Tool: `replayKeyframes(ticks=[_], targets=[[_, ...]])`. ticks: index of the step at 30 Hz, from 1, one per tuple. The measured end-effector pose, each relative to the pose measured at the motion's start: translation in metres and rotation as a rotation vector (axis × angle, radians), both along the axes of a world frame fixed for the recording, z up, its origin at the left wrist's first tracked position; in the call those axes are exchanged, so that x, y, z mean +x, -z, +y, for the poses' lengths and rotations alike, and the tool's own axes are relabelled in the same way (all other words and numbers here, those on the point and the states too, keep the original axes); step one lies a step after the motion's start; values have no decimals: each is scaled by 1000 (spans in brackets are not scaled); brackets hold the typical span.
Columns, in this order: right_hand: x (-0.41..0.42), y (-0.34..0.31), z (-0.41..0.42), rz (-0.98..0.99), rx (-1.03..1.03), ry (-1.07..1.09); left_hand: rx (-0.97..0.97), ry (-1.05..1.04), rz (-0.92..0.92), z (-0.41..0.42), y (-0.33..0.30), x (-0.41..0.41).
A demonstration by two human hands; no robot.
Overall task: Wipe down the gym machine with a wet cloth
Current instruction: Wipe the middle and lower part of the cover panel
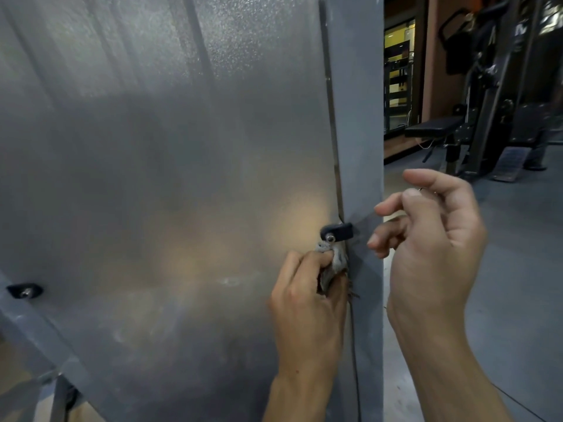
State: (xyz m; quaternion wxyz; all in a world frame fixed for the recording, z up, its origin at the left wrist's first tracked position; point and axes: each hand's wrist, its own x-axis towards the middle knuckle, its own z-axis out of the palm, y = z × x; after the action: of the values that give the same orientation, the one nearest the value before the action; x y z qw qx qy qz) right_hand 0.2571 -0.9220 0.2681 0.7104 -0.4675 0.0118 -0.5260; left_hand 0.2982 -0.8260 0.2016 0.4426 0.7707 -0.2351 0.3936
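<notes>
Gym floor, dim; a bench [434, 128] and dark weight machines [499, 95] stand well beyond your right hand. Frosted grey panel [158, 153] of the gym machine fills the view, edged by a grey upright post [359, 117]. Your left hand [307, 303] grips a bunched grey cloth [330, 266], pressed at the panel's seam just below a black clip [337, 232]. Your right hand [432, 239] hovers beside the post, fingers loosely curled, holding nothing. Second clip [25, 290] sits far to the left of your left hand.

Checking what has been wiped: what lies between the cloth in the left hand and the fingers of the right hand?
In the head view, the grey frame post separates the cloth, gripped by the left hand, from the right hand; a black clip sits just above.
</notes>
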Motion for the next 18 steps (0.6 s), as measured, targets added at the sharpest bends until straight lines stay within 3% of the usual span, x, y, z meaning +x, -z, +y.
replayKeyframes(ticks=[6, 14, 18], targets=[[0, 1, 2, 20, -20, -20, 108, 48, -11, -14, -3, -3], [2, 7, -6, 75, -32, -20, -47, -81, -36, 22, -5, 1], [3, 7, -5, 81, -26, -31, 19, -63, -42, 8, -9, 1]])
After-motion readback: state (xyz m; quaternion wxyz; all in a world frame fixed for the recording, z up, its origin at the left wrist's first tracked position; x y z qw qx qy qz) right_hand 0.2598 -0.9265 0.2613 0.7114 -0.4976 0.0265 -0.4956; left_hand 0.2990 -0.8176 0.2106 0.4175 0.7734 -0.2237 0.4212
